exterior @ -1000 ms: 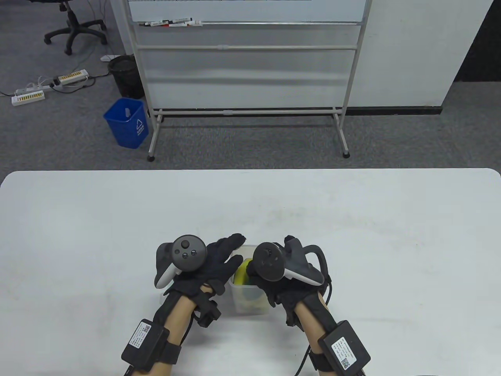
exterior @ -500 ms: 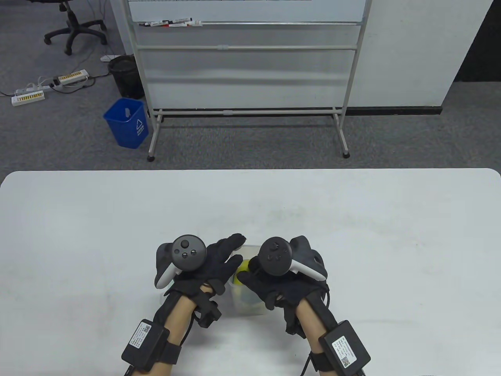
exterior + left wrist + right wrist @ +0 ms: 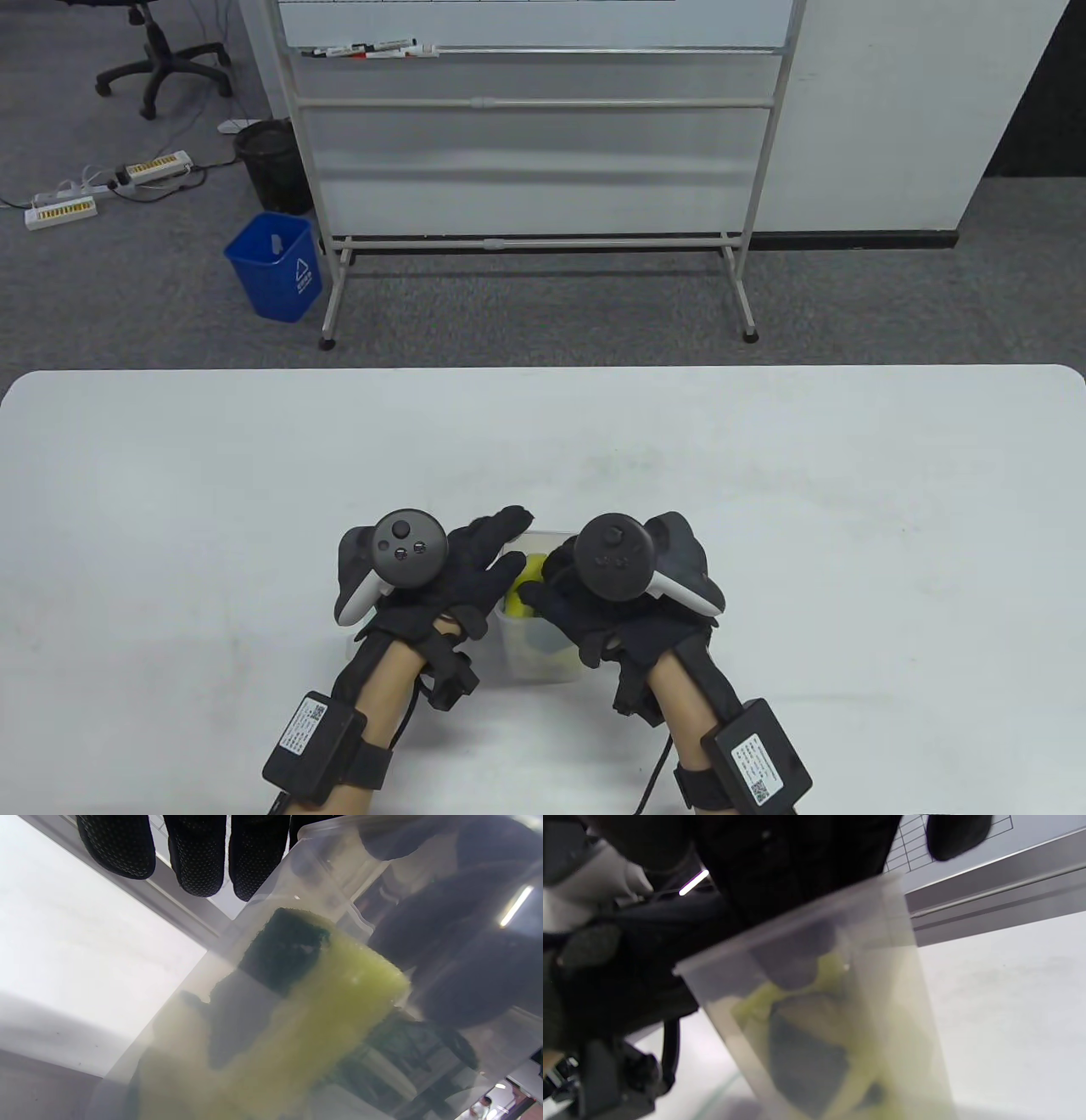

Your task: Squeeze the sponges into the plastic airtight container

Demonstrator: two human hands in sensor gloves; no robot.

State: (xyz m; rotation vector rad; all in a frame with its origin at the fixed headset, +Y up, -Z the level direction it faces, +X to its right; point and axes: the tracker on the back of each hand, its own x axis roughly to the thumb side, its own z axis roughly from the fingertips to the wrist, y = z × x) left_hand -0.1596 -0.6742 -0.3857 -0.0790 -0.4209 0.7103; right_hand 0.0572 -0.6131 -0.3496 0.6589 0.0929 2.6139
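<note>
Two yellow-green scouring sponges (image 3: 322, 1001) are sitting inside the translucent plastic container (image 3: 543, 658), lower centre. Right hand (image 3: 611, 607) is pressing them deeper; left hand (image 3: 450, 577), fingers extended, is bracing its wall.

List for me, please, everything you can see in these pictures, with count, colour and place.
Container: one, clear plastic, near table edge between the hands.
Sponges: yellow-green with dark green pads, inside the container; count unclear.
Table: one, white.
Whiteboard: one, on a wheeled stand, behind the table.
Bin: one, blue, on the floor left.
Left hand: black glove, against the container's left side.
Right hand: black glove, fingers pressing into the container.
</note>
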